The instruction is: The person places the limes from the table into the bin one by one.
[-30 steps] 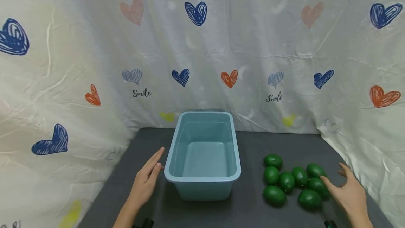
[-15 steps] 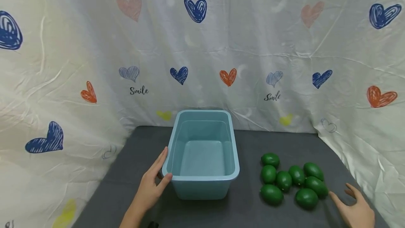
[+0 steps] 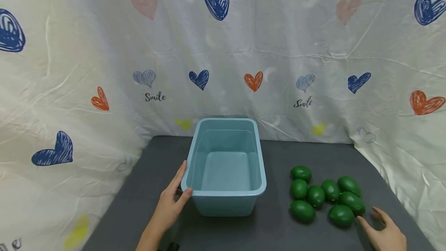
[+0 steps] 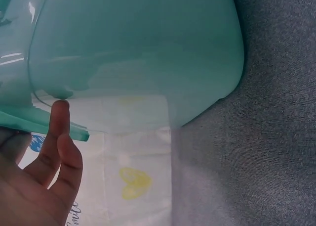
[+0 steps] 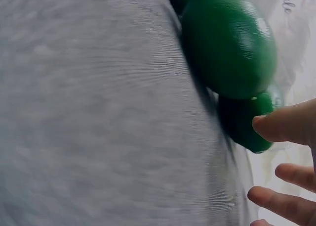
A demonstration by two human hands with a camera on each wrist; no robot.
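A pale blue plastic bin [image 3: 224,205] stands on the dark table with nothing inside it. My left hand [image 3: 166,209] holds its near left corner, thumb at the front rim and fingers along the left side. In the left wrist view, fingertips [image 4: 60,107] touch the bin wall just under the rim. Several glossy dark-green oval fruits [image 3: 315,196] lie in a loose cluster right of the bin. My right hand [image 3: 386,232] is spread beside the rightmost fruit [image 3: 352,203], holding nothing. Its thumb [image 5: 279,126] overlaps a fruit [image 5: 242,117] in the right wrist view.
A white curtain [image 3: 230,42] printed with hearts hangs behind the dark grey table [image 3: 278,239] and along both sides. The bin's far end stands near the curtain. A small black object [image 3: 173,246] shows beside the left wrist.
My left hand has moved right onto the bin's near left corner. My right hand has drawn back toward the near edge, beside the fruits. The head view has shifted slightly.
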